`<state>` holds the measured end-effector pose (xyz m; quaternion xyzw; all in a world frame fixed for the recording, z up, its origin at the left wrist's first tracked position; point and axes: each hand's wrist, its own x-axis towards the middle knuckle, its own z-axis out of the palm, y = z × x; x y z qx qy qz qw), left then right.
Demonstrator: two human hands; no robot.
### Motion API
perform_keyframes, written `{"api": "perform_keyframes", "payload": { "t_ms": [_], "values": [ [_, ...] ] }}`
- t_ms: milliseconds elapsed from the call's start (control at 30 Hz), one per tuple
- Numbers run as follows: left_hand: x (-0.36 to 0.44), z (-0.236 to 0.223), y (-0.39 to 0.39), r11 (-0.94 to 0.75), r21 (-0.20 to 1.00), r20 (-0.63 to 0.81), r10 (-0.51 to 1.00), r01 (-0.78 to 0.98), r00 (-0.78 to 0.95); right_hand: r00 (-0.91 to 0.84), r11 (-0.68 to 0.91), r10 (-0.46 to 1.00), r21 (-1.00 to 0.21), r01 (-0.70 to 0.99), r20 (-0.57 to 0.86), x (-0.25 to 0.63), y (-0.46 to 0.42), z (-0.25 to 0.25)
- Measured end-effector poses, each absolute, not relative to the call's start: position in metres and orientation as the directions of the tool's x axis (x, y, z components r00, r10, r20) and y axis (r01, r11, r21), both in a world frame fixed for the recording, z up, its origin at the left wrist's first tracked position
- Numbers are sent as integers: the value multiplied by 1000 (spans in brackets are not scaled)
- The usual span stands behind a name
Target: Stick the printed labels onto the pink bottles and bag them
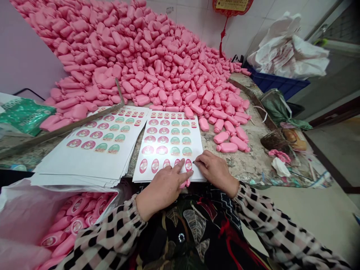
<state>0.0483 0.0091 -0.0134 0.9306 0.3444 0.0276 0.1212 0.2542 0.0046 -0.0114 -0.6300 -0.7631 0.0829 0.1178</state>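
My left hand (165, 180) lies over the lower right of a sticker sheet (140, 150), two fingers stretched across it by an oval pink sticker (188, 165). Under its palm and curled fingers a small pink bottle (184, 183) shows in part; the rest is hidden. My right hand (215, 168) is closed at the sheet's right edge. From its pinched fingertips a thin dark tip points at the same oval sticker; its kind is too small to make out. Rows of oval and rounded stickers in pink and green fill the sheet.
A large heap of pink bottles (157, 56) covers the back of the table. Left of my sheet lies a stack of sticker sheets (84, 165), crossed by a wooden stick (62, 129). Stickered bottles (75, 210) fill a bag at lower left. A blue crate (275, 82) stands back right.
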Motion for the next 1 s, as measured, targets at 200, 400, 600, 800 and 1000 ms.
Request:
{"api": "perform_keyframes", "payload": {
  "t_ms": [200, 400, 600, 800, 1000],
  "values": [
    [48, -14, 9, -737, 240, -24, 647, 632, 762, -194, 199, 980, -313, 929, 49, 256, 3, -12],
    [48, -13, 11, -740, 275, -27, 632, 614, 774, 3, 34, 997, -456, 890, 81, 243, -5, -24],
    [46, -14, 13, -748, 286, -27, 618, 599, 786, 58, -10, 995, -507, 862, 78, 236, -7, -26],
    [47, -14, 11, -750, 288, -2, 622, 596, 783, 13, 16, 998, -494, 870, 54, 243, -2, -21],
    [48, -14, 10, -735, 296, 3, 639, 610, 769, 29, -3, 999, -512, 859, 42, 241, 0, -22]
  ]
}}
